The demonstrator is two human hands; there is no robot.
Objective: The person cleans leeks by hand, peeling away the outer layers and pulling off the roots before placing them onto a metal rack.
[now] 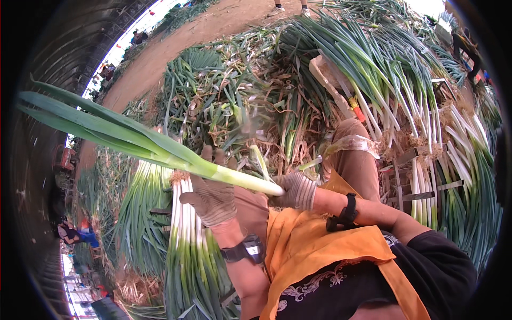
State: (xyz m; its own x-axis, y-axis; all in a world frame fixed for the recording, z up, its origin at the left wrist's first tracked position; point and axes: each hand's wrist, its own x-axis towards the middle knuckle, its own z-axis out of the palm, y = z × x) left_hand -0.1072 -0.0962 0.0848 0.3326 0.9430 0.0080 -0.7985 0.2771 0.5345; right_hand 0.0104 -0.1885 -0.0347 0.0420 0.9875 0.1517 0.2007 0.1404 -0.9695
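I see a long green-leaved scallion with a white stalk (160, 149) running from the upper left of the frame down to the centre, leaves fanned out at far left, white end at centre. Below it, lower left, a bound bundle of scallions with white stalks and green tops (186, 240) lies on the ground, near my knees. Further left, at the frame edge, a small figure in blue clothing (80, 234) is crouched, too small to tell more.

My left hand (212, 192) in a worn tan knit glove sits centre-left, fingers curled up behind the stalk and touching it; grip looks loose, fingers half open, I can't tell if it truly clamps. A dark band (245, 249) is on that wrist.

My right hand (296, 191), grey knit glove, is closed around the white end of the stalk at centre. A black wrist strap (344, 213) sits on that forearm.

An orange apron (320, 250) covers my lap, lower centre. Upper right, a big pile of loose scallions (384, 74) is spread out; right edge, more trimmed white stalks on a metal rack (426, 186). A dirt path (213, 26) runs across the top.
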